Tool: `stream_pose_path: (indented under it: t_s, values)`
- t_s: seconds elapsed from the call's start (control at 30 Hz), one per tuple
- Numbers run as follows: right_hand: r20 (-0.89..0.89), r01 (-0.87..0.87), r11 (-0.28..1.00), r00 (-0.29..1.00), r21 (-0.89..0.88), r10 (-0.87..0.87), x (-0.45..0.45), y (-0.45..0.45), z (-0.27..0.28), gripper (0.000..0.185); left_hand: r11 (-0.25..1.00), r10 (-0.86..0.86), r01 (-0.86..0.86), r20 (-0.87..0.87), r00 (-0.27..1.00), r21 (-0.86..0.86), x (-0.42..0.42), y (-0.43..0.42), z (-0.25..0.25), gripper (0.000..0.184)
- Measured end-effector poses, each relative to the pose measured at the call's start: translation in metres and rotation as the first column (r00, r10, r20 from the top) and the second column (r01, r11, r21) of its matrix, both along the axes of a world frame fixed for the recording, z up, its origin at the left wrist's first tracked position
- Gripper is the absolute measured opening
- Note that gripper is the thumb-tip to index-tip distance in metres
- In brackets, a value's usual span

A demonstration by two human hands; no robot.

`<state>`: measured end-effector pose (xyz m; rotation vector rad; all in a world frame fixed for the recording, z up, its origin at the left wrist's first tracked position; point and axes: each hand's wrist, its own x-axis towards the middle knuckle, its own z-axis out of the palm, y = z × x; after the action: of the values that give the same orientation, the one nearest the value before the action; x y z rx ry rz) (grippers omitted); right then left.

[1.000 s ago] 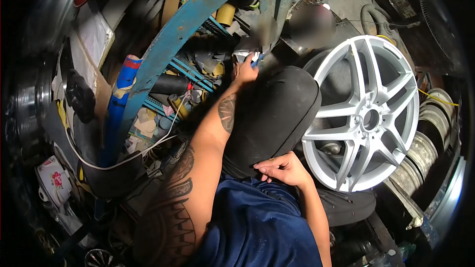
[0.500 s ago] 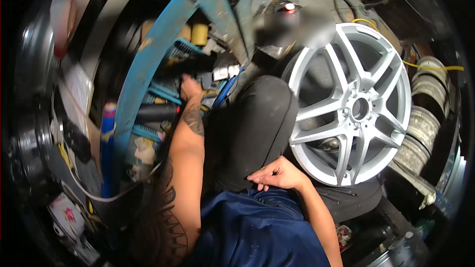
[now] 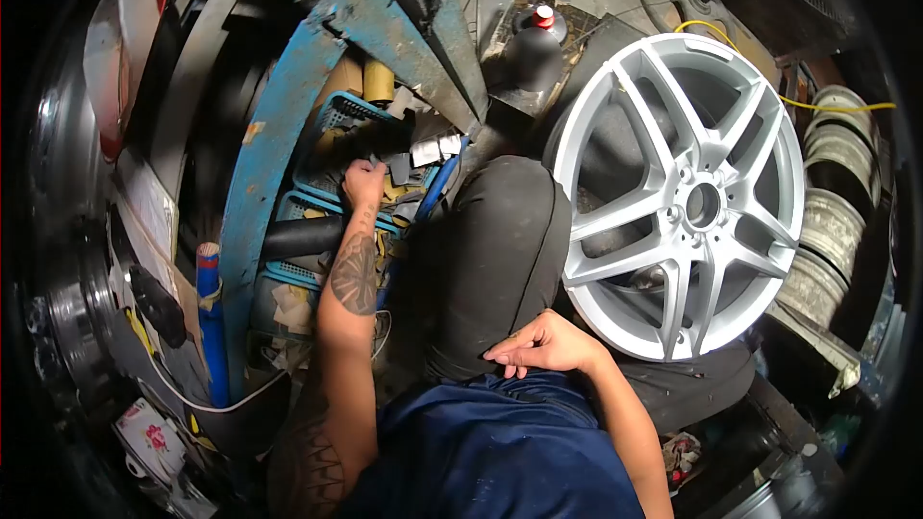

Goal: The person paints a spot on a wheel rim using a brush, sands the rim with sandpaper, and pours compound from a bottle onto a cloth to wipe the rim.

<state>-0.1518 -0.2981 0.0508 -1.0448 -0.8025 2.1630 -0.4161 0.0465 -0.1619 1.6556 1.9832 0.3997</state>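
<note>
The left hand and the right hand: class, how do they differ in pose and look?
The left hand reaches out among the blue baskets, while the right hand stays close to the body, beside a dark trouser leg. The left forearm is tattooed; the right forearm shows no tattoo. Both hands are bare.

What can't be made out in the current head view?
- What the left hand grips, if anything: its fingertips are small and lost in shadow.
- Anything between the right hand's fingertips: its own fingers cover it.
- The body below the red cap: blurred.
- What supports the silver wheel: hidden behind its rim and spokes.
</note>
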Motion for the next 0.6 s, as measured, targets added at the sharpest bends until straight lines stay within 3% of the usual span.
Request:
stream_pose_path:
  t_s: [0.03,0.1,0.13,0.17,0.23,0.3,0.33,0.37,0.43,0.53,0.6]
  values:
    - [0.000,-0.009,1.000,1.000,-0.001,0.009,0.000,-0.001,-0.001,0.022,0.998,-0.031,0.035,0.095,0.995,-0.044,-0.009,-0.005,-0.010,0.027]
    - [0.013,-0.019,1.000,1.000,0.015,0.019,0.000,-0.002,0.001,0.022,0.972,0.009,0.117,0.526,0.851,-0.205,-0.024,-0.023,-0.023,0.020]
    - [0.020,-0.021,0.999,1.000,0.026,0.021,0.000,-0.001,0.001,0.022,0.967,-0.004,0.160,0.612,0.791,-0.200,-0.023,-0.031,-0.016,0.022]
    - [0.016,-0.009,0.999,1.000,0.033,0.009,0.000,-0.001,0.002,0.022,0.962,0.075,0.098,0.596,0.799,-0.253,-0.022,-0.042,-0.009,0.035]
    - [0.007,0.026,0.999,1.000,0.042,-0.026,-0.003,-0.004,0.003,0.022,0.965,0.129,0.056,0.646,0.752,-0.258,-0.025,-0.053,0.001,0.039]
    - [-0.001,0.048,0.999,0.999,0.016,-0.048,-0.005,-0.005,0.005,0.020,0.993,-0.100,0.112,0.292,0.951,-0.024,-0.029,-0.047,0.016,0.040]
    - [-0.003,0.062,0.998,0.998,0.004,-0.062,-0.005,-0.005,0.005,0.019,0.981,-0.183,0.177,0.076,0.980,0.081,-0.028,-0.044,0.024,0.040]
    - [0.001,0.064,0.998,0.998,0.009,-0.064,-0.005,-0.006,0.006,0.019,0.971,-0.123,0.093,0.125,0.985,0.221,-0.024,-0.041,0.031,0.043]
    - [0.010,0.072,0.997,0.997,0.019,-0.072,-0.005,-0.006,0.005,0.019,0.965,-0.033,0.029,0.011,0.999,0.262,-0.033,-0.011,0.022,0.042]
    - [0.004,0.081,0.995,0.997,0.060,-0.081,-0.007,-0.010,0.000,0.023,0.996,-0.083,0.084,-0.052,0.995,0.015,-0.044,0.029,0.022,0.042]
    - [0.020,0.074,0.996,0.997,0.048,-0.075,-0.007,-0.010,0.003,0.022,0.998,-0.056,0.061,-0.181,0.982,0.023,-0.039,0.032,0.027,0.040]
